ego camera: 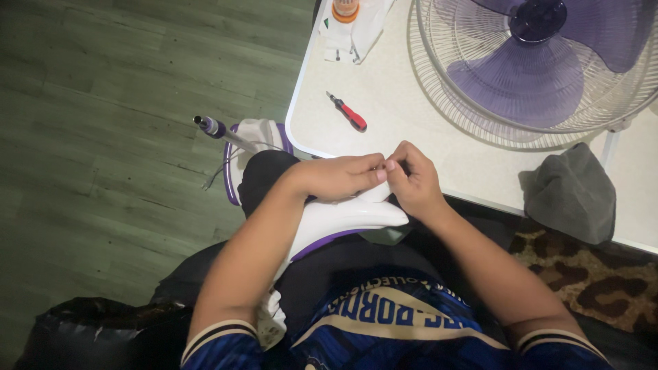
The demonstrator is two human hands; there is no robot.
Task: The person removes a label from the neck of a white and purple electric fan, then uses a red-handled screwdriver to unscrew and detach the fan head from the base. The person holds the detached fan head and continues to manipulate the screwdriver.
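Left hand (339, 177): fingers curled, pinching at the top of the white housing (343, 218), fingertips meeting the right hand's.
Right hand (415, 183): closed on the housing's upper edge, just beside the left.
Housing: white with purple trim, lying across the lap, below the table (384, 116) edge.
Screwdriver (348, 112): red handle, on the table, apart from both hands.
Fan (534, 62): purple blades in a wire guard, on the table.
Cloth (572, 193): grey, at the table's edge.

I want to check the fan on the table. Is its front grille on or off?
Off. The purple blades lie bare inside the rear wire grille, which rests flat on the white table.
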